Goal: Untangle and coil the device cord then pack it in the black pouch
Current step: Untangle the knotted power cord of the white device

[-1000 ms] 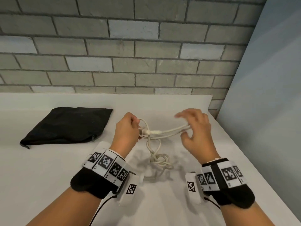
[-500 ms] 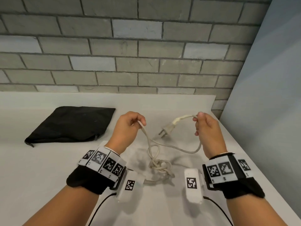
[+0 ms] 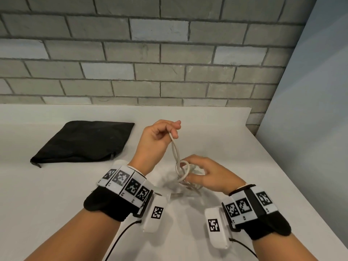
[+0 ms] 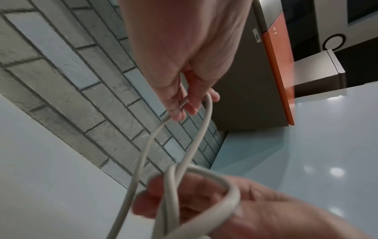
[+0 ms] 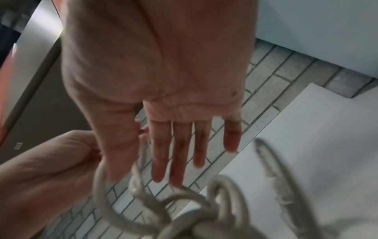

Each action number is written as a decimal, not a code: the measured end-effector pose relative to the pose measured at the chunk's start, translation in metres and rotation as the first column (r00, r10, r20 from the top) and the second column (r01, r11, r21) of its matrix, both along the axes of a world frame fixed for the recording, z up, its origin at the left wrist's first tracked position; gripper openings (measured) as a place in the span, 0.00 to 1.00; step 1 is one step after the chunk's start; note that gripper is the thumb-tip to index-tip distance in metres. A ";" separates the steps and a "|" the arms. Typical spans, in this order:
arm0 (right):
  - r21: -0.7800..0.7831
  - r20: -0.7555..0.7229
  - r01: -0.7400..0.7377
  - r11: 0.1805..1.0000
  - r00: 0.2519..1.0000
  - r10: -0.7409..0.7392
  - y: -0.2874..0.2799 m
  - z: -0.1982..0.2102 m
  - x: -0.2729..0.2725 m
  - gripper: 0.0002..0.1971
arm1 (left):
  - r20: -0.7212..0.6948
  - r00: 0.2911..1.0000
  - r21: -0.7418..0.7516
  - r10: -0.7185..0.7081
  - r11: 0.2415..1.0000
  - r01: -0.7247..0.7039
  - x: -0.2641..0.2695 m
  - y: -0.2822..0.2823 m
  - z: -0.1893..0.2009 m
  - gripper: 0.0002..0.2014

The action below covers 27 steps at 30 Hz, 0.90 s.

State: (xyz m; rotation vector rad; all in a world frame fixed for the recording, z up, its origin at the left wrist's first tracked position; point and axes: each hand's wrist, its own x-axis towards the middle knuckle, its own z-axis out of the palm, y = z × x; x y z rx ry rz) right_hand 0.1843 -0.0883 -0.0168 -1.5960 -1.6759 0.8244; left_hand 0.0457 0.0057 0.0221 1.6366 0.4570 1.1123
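1. The head view is evenly lit and sharp; soft shadows lie on the table [image 3: 56,194].
2. Both wrist views are dimmer, and the cord [image 5: 204,215] blurs close up.
3. Straight lines bow toward the frame edges.

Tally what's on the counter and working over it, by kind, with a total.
Cords: 1, the white cord, still knotted
Pouches: 1, the black pouch
Hands: 2, the left hand and the right hand
Total: 4

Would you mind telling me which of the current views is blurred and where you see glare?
Right wrist view: the cord and fingertips are smeared by motion blur. Left wrist view: fairly sharp, with bright glare spots on the glossy panel. Head view: sharp, evenly lit, soft shadows under the right hand.
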 end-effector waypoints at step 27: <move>0.265 -0.586 0.360 0.895 0.797 -0.147 -0.004 0.001 -0.002 0.04 | -0.501 0.807 0.464 0.312 0.884 -0.054 -0.001 0.006 -0.013 0.12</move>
